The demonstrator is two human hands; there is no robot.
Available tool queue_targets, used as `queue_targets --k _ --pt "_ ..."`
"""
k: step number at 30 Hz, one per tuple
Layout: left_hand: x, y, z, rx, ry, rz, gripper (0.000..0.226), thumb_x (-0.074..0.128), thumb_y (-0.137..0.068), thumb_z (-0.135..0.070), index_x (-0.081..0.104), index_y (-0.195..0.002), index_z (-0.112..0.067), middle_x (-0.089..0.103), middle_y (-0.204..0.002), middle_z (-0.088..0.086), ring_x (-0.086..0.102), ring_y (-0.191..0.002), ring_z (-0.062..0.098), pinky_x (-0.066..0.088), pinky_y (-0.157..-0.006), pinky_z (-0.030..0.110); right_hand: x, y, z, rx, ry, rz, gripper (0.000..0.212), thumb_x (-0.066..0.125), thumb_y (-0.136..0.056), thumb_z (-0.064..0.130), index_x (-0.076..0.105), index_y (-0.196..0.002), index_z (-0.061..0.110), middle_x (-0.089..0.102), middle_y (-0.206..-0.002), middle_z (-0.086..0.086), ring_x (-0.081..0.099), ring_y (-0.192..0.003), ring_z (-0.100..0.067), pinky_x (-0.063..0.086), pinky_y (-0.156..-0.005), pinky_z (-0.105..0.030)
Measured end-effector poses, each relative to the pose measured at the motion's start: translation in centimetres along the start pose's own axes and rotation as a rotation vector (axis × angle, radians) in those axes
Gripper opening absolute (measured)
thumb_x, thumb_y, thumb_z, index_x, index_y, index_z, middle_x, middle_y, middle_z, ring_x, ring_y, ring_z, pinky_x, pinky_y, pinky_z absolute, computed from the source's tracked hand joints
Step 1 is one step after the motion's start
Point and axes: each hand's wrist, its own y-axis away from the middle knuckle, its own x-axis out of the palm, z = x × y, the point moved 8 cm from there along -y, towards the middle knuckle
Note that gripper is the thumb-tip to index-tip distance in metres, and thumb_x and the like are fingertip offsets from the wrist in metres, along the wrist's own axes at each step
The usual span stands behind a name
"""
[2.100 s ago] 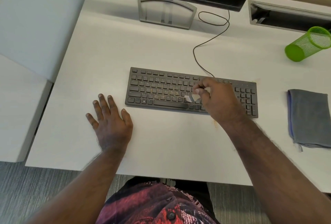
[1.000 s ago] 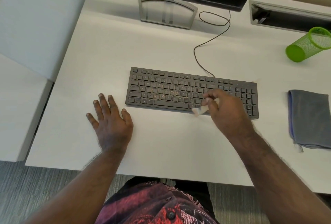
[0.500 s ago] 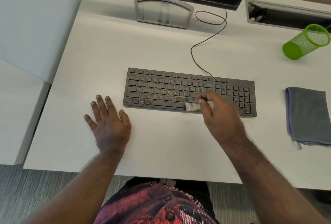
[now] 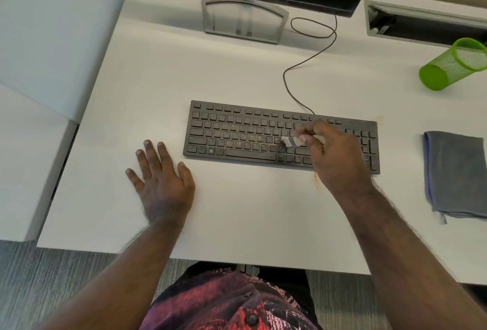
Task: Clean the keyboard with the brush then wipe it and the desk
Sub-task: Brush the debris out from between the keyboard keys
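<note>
**Brushing stage: right half of keyboard**

The keyboard (image 4: 263,134) lies on the counter (image 4: 237,211), long axis left to right. The right hand (image 4: 334,155) hovers over its right-centre keys, fingers pinched on a small brush (image 4: 290,141) with bristles pointing left. Unbrushed, speckled keys lie left of the bristles. The left hand (image 4: 160,182) rests flat on the counter, fingers spread, just beside the keyboard's near-left corner. A grey cloth (image 4: 456,171) waits far right.

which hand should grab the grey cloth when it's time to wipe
Probably right: the grey cloth lies just beyond the right hand, though it must drop the brush first. The left hand rests far across.
</note>
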Motion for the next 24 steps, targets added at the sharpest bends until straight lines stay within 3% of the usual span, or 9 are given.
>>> queue_targets --k 4,10,15,18,20,24 --pt "0.0 0.0 -0.1 0.0 0.003 0.002 0.071 0.026 -0.098 -0.041 0.019 -0.162 -0.01 0.007 -0.171 0.01 0.004 -0.158 0.03 -0.001 -0.124 0.058 1.9 -1.1 0.7 -0.022 0.125 0.135 0.013 0.06 -0.095 0.023 0.065 -0.1 0.035 0.071 -0.093 0.02 0.066 -0.086 -0.002 0.056 -0.077 -0.034" --pt "0.1 0.0 0.0 -0.003 -0.002 0.008 0.071 0.025 -0.098 -0.041 0.017 -0.162 -0.011 0.005 -0.172 0.009 0.003 -0.158 0.029 -0.001 -0.125 0.058 5.2 -2.8 3.5 -0.09 0.135 0.317 0.013 0.06 -0.095 0.025 0.065 -0.097 0.037 0.071 -0.091 0.018 0.062 -0.073 0.004 0.052 -0.064 -0.027" --pt "0.1 0.0 0.0 -0.005 -0.006 0.012 0.072 0.023 -0.098 -0.042 0.017 -0.163 -0.011 0.004 -0.172 0.009 0.002 -0.158 0.029 -0.002 -0.125 0.057 8.0 -3.4 6.5 -0.176 0.002 0.36 0.017 0.061 -0.093 0.019 0.068 -0.095 0.034 0.072 -0.093 0.018 0.068 -0.088 -0.003 0.057 -0.079 -0.037" --pt "0.1 0.0 0.0 -0.006 -0.013 0.016 0.072 0.023 -0.098 -0.042 0.016 -0.163 -0.012 0.003 -0.172 0.008 0.001 -0.158 0.028 -0.002 -0.125 0.057 7.6 -3.8 7.0 -0.154 -0.032 0.342 0.017 0.062 -0.094 0.018 0.069 -0.094 0.033 0.072 -0.092 0.016 0.068 -0.085 -0.003 0.058 -0.078 -0.034" --pt "0.2 -0.1 0.1 -0.01 -0.014 0.02 0.072 0.023 -0.098 -0.042 0.015 -0.163 -0.012 0.002 -0.172 0.008 0.0 -0.158 0.027 -0.002 -0.125 0.057 6.2 -4.2 7.0 -0.132 -0.033 0.301 0.016 0.063 -0.094 0.021 0.067 -0.092 0.037 0.072 -0.09 0.018 0.066 -0.083 0.004 0.057 -0.074 -0.025" --pt "0.2 0.0 0.1 -0.008 -0.017 0.026 0.072 0.023 -0.098 -0.042 0.015 -0.163 -0.012 0.001 -0.172 0.008 -0.001 -0.158 0.027 -0.004 -0.125 0.056 4.7 -4.5 6.1 -0.063 0.119 0.31 0.017 0.062 -0.094 0.025 0.064 -0.086 0.039 0.064 -0.08 0.023 0.055 -0.064 0.019 0.035 -0.049 -0.004"
